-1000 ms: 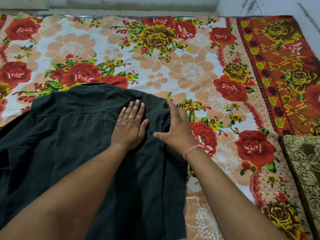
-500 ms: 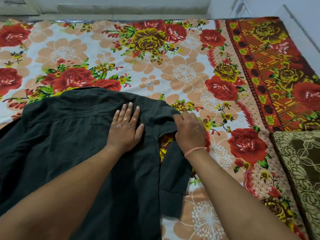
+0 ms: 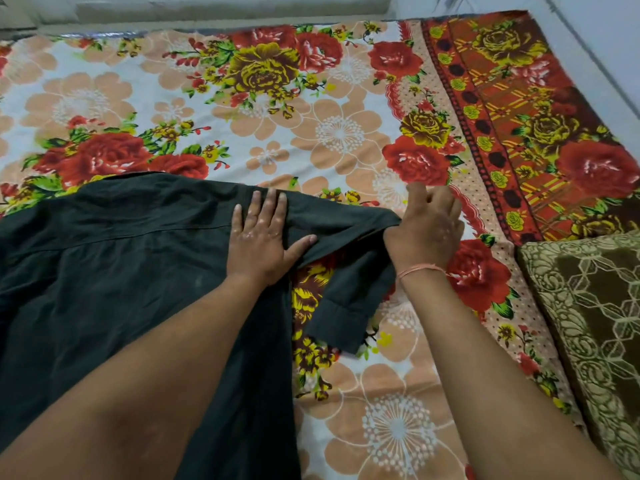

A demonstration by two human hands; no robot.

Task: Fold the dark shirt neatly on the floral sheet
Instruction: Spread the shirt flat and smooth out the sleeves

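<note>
The dark shirt (image 3: 114,271) lies spread over the lower left of the floral sheet (image 3: 311,140). My left hand (image 3: 263,240) presses flat, fingers apart, on the shirt near its right shoulder. My right hand (image 3: 427,226) grips the top of the short sleeve (image 3: 349,299) and holds it out to the right, away from the body of the shirt. The sleeve hangs down from that grip with its cuff toward me, and a patch of sheet shows between sleeve and shirt body. The shirt's lower part is hidden under my left forearm.
A patterned olive-brown cushion (image 3: 595,323) lies at the right edge of the sheet. The sheet's red and orange border (image 3: 502,109) runs down the right side. A pale wall base (image 3: 207,8) lines the far edge.
My right hand has taken hold of the sleeve and drawn it out to the right, opening a gap that shows the sheet. My left hand has stayed pressed on the shirt.
</note>
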